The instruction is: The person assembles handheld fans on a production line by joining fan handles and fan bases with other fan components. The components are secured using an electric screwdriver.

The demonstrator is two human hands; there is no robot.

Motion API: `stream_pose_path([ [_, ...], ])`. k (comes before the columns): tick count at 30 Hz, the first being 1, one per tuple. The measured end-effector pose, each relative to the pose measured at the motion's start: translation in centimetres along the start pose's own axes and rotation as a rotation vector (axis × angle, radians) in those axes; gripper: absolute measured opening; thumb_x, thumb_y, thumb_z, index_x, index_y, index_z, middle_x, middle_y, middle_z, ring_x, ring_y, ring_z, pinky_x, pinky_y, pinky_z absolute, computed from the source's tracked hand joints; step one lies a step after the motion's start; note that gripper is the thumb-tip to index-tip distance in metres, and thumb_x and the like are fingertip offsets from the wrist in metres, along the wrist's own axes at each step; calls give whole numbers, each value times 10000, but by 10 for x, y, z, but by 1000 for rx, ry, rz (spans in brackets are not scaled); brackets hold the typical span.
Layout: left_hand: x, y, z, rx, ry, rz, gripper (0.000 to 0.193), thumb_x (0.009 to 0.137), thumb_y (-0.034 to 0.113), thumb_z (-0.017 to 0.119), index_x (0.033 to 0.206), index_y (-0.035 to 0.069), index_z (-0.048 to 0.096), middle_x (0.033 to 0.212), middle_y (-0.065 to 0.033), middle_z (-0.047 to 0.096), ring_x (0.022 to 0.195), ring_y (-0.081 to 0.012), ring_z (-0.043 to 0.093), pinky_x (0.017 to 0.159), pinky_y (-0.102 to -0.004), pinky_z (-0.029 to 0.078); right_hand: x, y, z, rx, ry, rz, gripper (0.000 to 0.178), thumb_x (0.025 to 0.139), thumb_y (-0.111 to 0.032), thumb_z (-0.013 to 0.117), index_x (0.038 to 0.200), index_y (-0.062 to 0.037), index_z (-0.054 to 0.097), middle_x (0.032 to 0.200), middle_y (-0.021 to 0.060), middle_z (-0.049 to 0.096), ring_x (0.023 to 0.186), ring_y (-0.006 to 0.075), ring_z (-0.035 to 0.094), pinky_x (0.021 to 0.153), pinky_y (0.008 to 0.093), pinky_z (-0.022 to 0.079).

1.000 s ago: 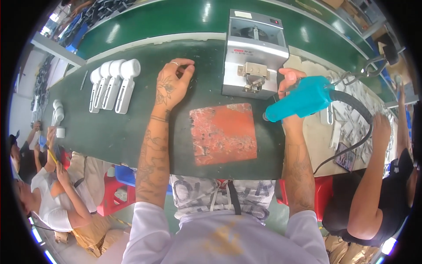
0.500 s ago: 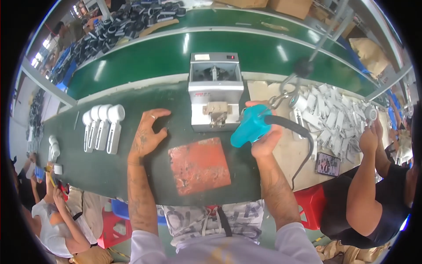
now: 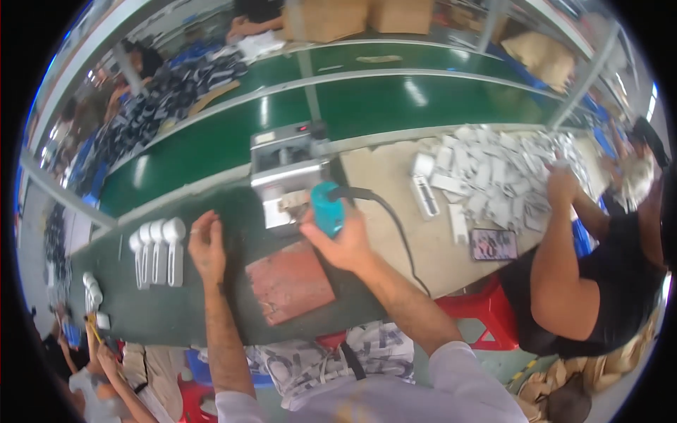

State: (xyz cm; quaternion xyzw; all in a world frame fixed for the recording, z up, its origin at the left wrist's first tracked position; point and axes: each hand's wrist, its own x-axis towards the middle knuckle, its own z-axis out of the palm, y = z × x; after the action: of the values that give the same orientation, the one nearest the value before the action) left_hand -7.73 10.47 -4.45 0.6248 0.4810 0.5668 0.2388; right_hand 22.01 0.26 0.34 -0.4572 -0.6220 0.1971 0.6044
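My right hand [image 3: 345,243] is wrapped round a teal electric screwdriver [image 3: 326,209] with a dark cord, its lower end near the front of a grey screw feeder [image 3: 289,166]. The tip is hidden or too blurred to make out. My left hand [image 3: 207,247] hovers over the dark green mat, fingers loosely bent and nothing visible in them. Just left of it stands a row of several white handheld parts [image 3: 161,254] with round heads and slotted handles. A worn reddish square plate [image 3: 290,283] lies on the mat between my forearms.
Right of the feeder, a pile of white plastic parts [image 3: 493,180] covers tan cardboard. A phone [image 3: 493,244] lies near the edge. A co-worker's arm [image 3: 571,233] reaches into the pile. A green conveyor [image 3: 381,99] runs behind, with dark parts [image 3: 176,99] at far left.
My view has shifted and tilted. The screwdriver has come left and turned more upright, to the feeder's front. My left hand has moved closer to the white row, its fingers less spread.
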Motion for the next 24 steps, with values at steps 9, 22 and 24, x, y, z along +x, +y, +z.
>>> stream_pose_path([
  [9, 1, 224, 139, -315, -364, 63, 163, 994, 41, 615, 1141, 1, 673, 1046, -35, 675, 966, -124, 643, 861, -270, 520, -58, -55, -51, 178, 87, 378, 363, 917, -169, 758, 1218, -4, 640, 1014, 82, 702, 893, 159, 644, 819, 321, 515],
  [22, -51, 199, 337, 522, -895, -210, 952, 750, 775, 698, 1263, -21, 598, 1215, -237, 673, 1159, -375, 662, 1005, -451, 522, -121, -90, -105, 145, 158, 511, 349, 873, -178, 795, 1129, 14, 656, 908, 76, 652, 777, 140, 585, 701, 291, 492],
  [24, -54, 199, 344, 505, -879, -198, 901, 762, 746, 702, 1243, -11, 611, 1217, -223, 675, 1175, -367, 654, 1011, -446, 518, -115, -88, -107, 121, 159, 451, 347, 872, -177, 797, 1124, 14, 656, 905, 74, 650, 772, 140, 585, 700, 292, 493],
])
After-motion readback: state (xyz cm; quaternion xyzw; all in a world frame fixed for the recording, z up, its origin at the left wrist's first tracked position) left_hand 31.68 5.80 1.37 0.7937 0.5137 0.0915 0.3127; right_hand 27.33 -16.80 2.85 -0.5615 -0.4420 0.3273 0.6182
